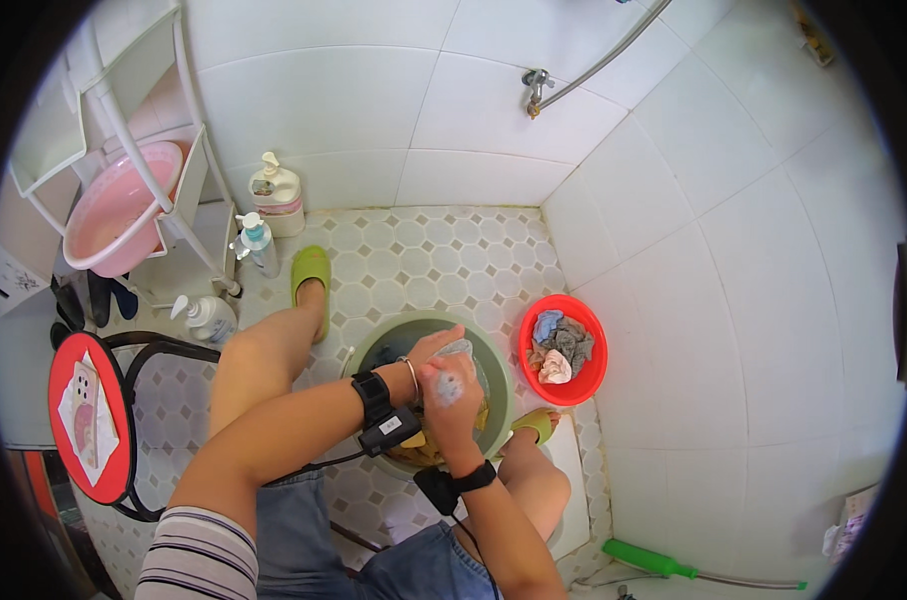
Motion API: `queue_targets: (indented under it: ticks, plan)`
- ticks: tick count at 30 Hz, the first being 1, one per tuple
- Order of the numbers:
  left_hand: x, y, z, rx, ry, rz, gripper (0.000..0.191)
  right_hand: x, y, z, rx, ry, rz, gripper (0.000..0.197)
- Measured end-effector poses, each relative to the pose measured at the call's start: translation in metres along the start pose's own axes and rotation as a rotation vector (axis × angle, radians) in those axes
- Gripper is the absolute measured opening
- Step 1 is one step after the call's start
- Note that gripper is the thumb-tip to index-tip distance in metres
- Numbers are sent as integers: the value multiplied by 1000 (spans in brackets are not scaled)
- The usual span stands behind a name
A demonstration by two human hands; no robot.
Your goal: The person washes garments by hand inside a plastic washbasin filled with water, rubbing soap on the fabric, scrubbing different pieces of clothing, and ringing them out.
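Note:
A green bucket (502,375) stands on the tiled floor between my feet, with water and yellow and dark cloth inside. My left hand (427,356) and my right hand (453,394) meet above it, closed around a small grey cloth (456,348) that shows between the fingers. Suds cover the back of the right hand. The palms and most of the held cloth are hidden. A red basin (602,337) to the right of the bucket holds several small crumpled cloths (570,343), blue, grey and pale pink.
Pump bottles (277,196) stand by the wall beside a white rack (187,240) holding a pink basin (116,217). A red-topped stool (63,420) bears a phone (86,405). A wall tap (536,90) is at the back; a green-handled tool (648,559) lies lower right.

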State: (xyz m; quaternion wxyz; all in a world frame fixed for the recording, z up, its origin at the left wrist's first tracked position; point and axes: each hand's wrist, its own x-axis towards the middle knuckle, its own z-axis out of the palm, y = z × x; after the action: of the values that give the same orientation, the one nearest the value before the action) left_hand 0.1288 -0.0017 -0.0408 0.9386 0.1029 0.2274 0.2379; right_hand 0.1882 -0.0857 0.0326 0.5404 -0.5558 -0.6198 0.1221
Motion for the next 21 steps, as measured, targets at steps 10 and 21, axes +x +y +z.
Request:
queue_targets:
  ticks: [10,21]
  plan:
    - [-2,-25,-12,-12,137,-34,36,1,22,7,-341,48,104,20]
    - [-22,22,28,591,379,87,44,0,86,-41,223,-63,859,46]
